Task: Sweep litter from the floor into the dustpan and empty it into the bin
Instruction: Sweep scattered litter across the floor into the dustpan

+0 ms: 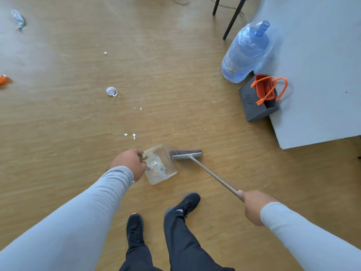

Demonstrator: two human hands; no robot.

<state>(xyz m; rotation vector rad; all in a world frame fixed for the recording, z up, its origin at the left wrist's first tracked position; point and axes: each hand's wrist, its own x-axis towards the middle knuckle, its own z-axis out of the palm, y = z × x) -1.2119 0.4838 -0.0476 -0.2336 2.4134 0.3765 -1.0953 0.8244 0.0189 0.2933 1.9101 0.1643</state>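
Note:
My left hand (130, 163) grips the handle of a clear plastic dustpan (163, 169) that holds some scraps, low over the wooden floor. Just right of the pan, the grey brush head of a broom (186, 154) rests on the floor, and my right hand (254, 207) grips the broom's long handle. Litter lies ahead on the floor: small white paper bits (133, 136), a clear plastic ring cap (112, 91), a tiny white scrap (105, 53), an orange piece (4, 80) at the left edge and a crumpled clear wrapper (18, 19) far left.
A big blue water jug (247, 53) leans at the right by a grey wall panel (320, 65). Below it sits a dark grey box (252, 106) holding an orange basket (266, 89). Black chair legs (232, 18) stand at the top. My shoes (134, 229) are below.

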